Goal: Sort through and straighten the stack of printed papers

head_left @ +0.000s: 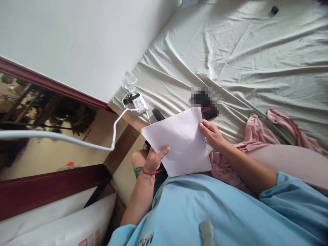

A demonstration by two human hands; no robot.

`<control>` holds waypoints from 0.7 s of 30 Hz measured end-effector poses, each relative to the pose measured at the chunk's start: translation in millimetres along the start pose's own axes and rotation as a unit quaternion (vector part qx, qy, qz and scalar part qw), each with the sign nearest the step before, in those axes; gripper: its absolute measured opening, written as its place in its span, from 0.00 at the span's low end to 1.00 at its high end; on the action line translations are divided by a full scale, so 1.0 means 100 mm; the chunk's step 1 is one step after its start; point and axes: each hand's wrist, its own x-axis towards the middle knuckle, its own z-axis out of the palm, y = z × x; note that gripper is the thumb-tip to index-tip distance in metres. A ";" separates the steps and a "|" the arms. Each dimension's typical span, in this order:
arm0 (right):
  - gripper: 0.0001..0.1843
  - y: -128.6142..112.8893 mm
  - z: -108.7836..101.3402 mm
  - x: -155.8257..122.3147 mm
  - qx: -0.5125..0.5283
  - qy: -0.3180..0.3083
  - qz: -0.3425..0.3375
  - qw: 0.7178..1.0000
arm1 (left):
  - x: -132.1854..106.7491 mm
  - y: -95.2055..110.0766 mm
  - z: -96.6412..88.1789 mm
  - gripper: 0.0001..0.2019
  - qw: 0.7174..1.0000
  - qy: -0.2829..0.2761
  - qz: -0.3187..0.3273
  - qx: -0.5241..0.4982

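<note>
A blank white sheet of paper (183,143) is held tilted above my lap, in front of the blue shirt. My left hand (155,159) grips its lower left edge, the thumb lying on top and the fingers hidden beneath. At the upper right edge, my right hand (211,132) pinches the paper between thumb and fingers. Whether it is one sheet or a few together I cannot tell. Just beyond the paper, a dark object (210,112), partly blurred out by pixels, rests on the bed.
The bed (256,65) has a wrinkled pale green sheet. A white power adapter (139,103) with a cable (114,133), a black object (158,114) and a clear container (128,80) sit along its left edge. Pink cloth (256,131) lies right; a small black item (274,10) lies far off.
</note>
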 end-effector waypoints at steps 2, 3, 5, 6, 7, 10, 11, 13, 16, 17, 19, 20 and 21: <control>0.20 0.03 0.00 -0.01 0.040 -0.015 0.029 0.999 | -0.03 0.09 -0.03 0.32 0.998 0.002 0.020 0.055; 0.20 0.04 0.00 -0.02 0.058 -0.024 0.042 0.997 | -0.04 0.14 -0.04 0.31 0.997 -0.002 0.027 0.077; 0.21 0.05 0.01 -0.03 0.082 -0.038 0.057 0.994 | -0.05 0.21 -0.03 0.27 0.992 -0.030 0.040 0.114; 0.22 0.06 0.01 -0.03 0.089 -0.044 0.062 0.993 | -0.06 0.23 -0.02 0.25 0.989 -0.050 0.046 0.131; 0.23 0.06 0.01 -0.03 0.093 -0.047 0.066 0.992 | -0.05 0.23 -0.01 0.23 0.985 -0.067 0.054 0.147; 0.26 0.06 0.00 -0.03 0.088 -0.038 0.065 0.993 | -0.01 0.16 0.02 0.22 0.982 -0.068 0.081 0.159; 0.27 0.07 -0.01 -0.03 0.081 -0.032 0.065 0.994 | 0.01 0.13 0.02 0.23 0.984 -0.060 0.081 0.148; 0.27 0.07 -0.02 -0.03 0.065 -0.022 0.069 0.995 | 0.05 0.05 0.02 0.25 0.989 -0.039 0.072 0.120; 0.27 0.05 -0.03 -0.04 0.047 -0.028 0.078 0.995 | 0.09 -0.02 0.03 0.26 0.993 -0.020 0.053 0.101; 0.26 0.04 -0.02 -0.04 0.041 -0.031 0.077 0.996 | 0.09 -0.03 0.04 0.27 0.995 -0.014 0.049 0.090; 0.26 0.01 -0.01 -0.04 0.026 -0.037 0.068 0.997 | 0.10 -0.03 0.07 0.29 0.999 0.002 0.035 0.036; 0.27 0.01 0.00 -0.04 0.014 -0.041 0.062 0.997 | 0.11 -0.04 0.08 0.30 1.000 0.013 0.021 0.000; 0.28 0.00 0.00 -0.03 -0.002 -0.046 0.057 0.997 | 0.12 -0.06 0.10 0.31 0.999 0.025 0.004 -0.033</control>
